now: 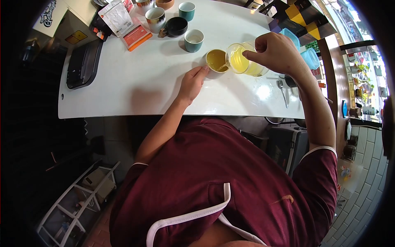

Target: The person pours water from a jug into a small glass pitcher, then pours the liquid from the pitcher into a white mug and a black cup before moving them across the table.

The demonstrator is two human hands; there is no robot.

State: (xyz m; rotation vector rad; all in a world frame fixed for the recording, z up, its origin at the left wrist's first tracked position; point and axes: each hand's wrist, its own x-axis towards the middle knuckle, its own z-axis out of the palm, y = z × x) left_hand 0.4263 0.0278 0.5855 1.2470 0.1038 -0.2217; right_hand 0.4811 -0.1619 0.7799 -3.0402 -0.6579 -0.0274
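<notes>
My left hand (pixel 192 85) is closed on the side of a light-coloured cup (pixel 214 75) that stands near the middle of the white table. Yellowish liquid fills much of the cup. My right hand (pixel 278 54) grips a clear glass pitcher (pixel 257 71), tilted to the left with its mouth at the cup's rim. Yellow liquid lies inside the pitcher, and a thin stream runs from its lip into the cup. Just beyond the cup sits a green cup (pixel 194 41) with a pale inside.
Farther back stand a black cup (pixel 176 27), a patterned cup (pixel 155 20) and another green cup (pixel 187 11). A small black scale-like device (pixel 83 65) is at the left. A spoon (pixel 282 94) lies at the right, and dark boxes (pixel 304 20) stand behind.
</notes>
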